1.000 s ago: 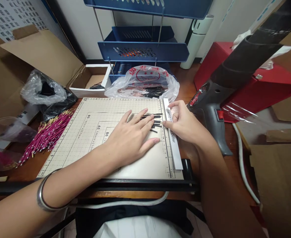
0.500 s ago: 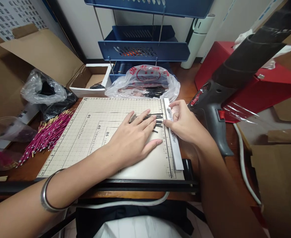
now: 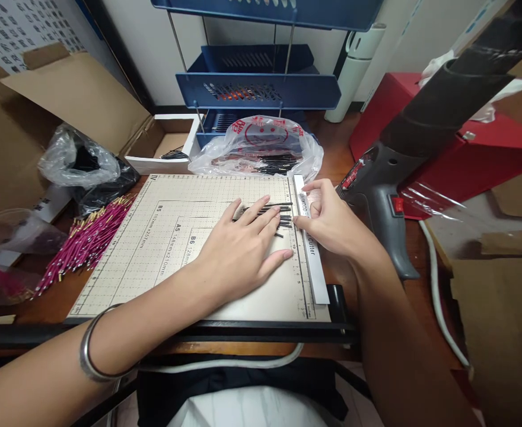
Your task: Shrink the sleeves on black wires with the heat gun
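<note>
Paper-cutter bd (image 3: 131, 237) sits mid-table, cream w/ black ruled grid, size marks (B5, A5, B6) & dark near edge. White strip (image 3: 318, 279) w/ dark lettering runs near-to-far along its R side. Black sticks (image 3: 284, 209), thin & straight, lie at far R of bd, ends pointing R at strip, partly hidden under fingers.

L hand (image 3: 238, 255) is flat, fingers a bit apart, on the sticks. R hand (image 3: 332, 219) has thumb & forefinger apart at the strip, others curled; can't tell if it grips.

Containers, big to small: blue rack (image 3: 305, 92), far side, orange bits behind mid-tier slots; red box (image 3: 376, 112), far R, contents hidden; clear bag (image 3: 305, 154) w/ red print, just beyond bd, thin black pcs inside; white box (image 3: 154, 166), far L, a few black pcs inside.
</note>
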Demonstrator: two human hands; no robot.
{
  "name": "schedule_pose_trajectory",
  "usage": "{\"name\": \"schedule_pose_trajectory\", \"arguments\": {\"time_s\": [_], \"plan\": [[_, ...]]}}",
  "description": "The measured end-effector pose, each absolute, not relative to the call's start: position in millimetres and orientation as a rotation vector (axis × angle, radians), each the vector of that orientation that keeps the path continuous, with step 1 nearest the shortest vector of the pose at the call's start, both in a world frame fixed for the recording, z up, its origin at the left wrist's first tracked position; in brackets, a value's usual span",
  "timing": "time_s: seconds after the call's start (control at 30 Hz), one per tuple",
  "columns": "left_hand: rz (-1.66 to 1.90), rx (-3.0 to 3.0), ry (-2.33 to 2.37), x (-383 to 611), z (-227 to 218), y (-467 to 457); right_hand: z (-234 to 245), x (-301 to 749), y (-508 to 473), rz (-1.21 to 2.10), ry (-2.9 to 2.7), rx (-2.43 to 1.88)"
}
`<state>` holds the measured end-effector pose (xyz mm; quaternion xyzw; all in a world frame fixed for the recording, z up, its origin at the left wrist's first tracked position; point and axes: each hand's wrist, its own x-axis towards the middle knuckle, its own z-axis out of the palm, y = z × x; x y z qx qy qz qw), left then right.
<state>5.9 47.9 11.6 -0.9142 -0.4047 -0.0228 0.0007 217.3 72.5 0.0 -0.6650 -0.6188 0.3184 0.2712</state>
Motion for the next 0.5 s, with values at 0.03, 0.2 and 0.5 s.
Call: {"name": "schedule_pose_trajectory", "arguments": {"time_s": [0.03,0.2,0.5], "plan": [[-0.064,-2.877,-1.276,6.5,11.5,47.8,0.1,216.9,72.4,0.85,-1.67,-1.796],[-0.039,-2.881,-1.29,8.7,11.7,47.2,0.5,215.3,71.6,0.797,-1.688,-1.835],[-0.068,-2.859,-1.295,6.6,10.8,46.9,-1.8,216.4,73.7,0.679,-1.646,-1.877]]}}
